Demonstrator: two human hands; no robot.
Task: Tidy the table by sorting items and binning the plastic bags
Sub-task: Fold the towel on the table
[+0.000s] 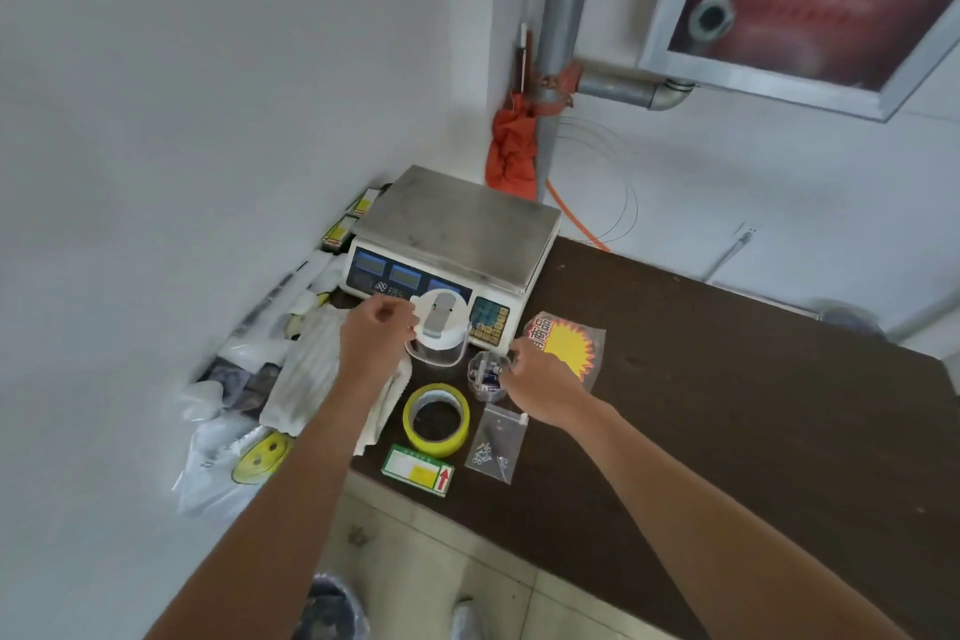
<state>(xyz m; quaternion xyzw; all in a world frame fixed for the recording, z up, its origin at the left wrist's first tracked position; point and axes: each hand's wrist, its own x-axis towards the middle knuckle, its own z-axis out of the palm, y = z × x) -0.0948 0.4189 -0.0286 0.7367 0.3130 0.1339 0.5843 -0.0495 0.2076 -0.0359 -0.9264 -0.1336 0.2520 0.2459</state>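
My left hand [375, 334] grips the white-lidded clear jar [437, 332] at its left side, in front of the scale. My right hand [540, 382] holds the rim of a small clear cup [485, 376] with small items inside. A yellow tape roll [436, 420] lies just below the jar. A small zip bag of screws [496, 442] lies beside the tape. A plastic bag with a yellow starburst label [569, 344] lies to the right of my right hand. A green-edged label card [418, 469] rests near the table's front edge.
A weighing scale [457, 234] stands at the back of the dark table [727, 405]. White cloth [311, 379] and crumpled plastic bags [223, 463] are piled at the left by the wall. A bag-lined bin [327, 608] stands on the floor below.
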